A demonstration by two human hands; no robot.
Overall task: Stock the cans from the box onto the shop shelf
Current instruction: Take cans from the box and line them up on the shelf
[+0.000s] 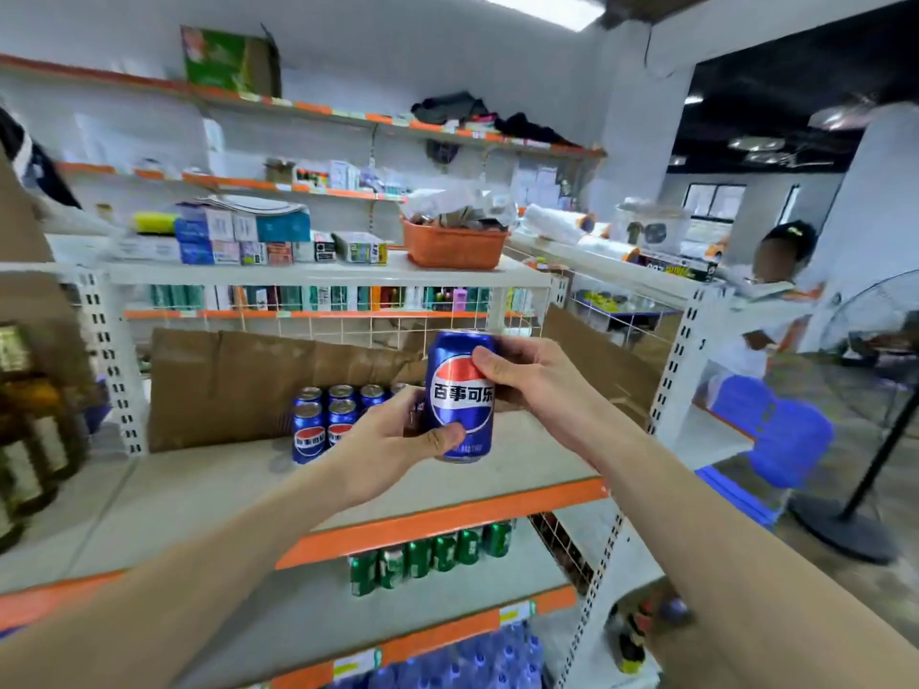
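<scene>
A blue cola can [460,390] with a red, white and blue logo is held upright above the grey shelf board [209,489]. My left hand [393,440] grips its lower part, thumb across the front. My right hand [522,375] grips its upper right side, thumb on the label. Behind my left hand, several matching blue cans [323,420] stand in rows on the same shelf, in front of a brown cardboard sheet [233,380]. The box is not in view.
Green cans [432,554] line the shelf below, with blue-capped water bottles [477,658] under them. An orange basket [452,246] sits on the top board. White perforated uprights [681,350] frame the shelf. A person [766,310], blue stools [776,430] and a fan stand [860,494] are at the right.
</scene>
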